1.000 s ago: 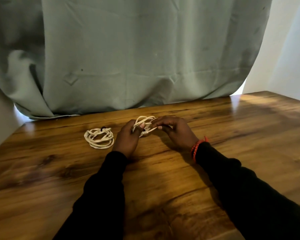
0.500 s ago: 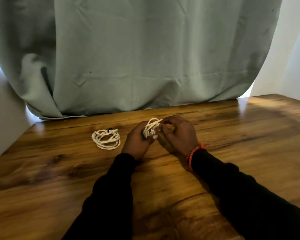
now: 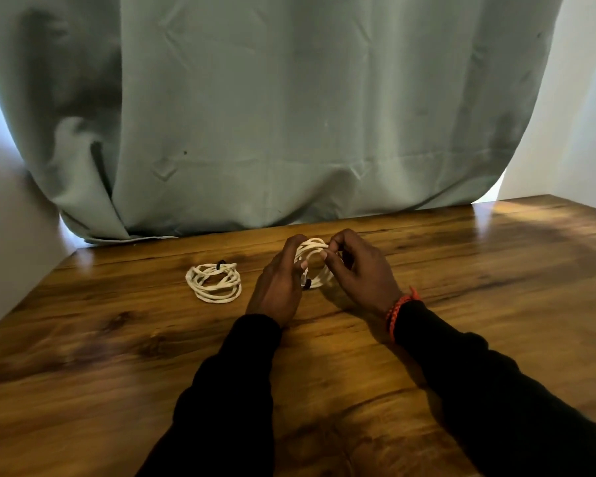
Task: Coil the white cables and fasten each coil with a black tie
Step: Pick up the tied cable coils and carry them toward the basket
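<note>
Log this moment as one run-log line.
left hand: grips held coil | right hand: pinches its top strands | black tie: at its lower edge | tied coil: lies on table

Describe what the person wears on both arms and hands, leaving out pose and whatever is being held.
Both arms are covered to the wrist by long black fabric sleeves: the left sleeve and the right sleeve. The left hand is bare, with no band visible at its wrist. The right hand is also bare, and its wrist carries a braided orange-red wristband just above the cuff. No rings or gloves are visible.
</note>
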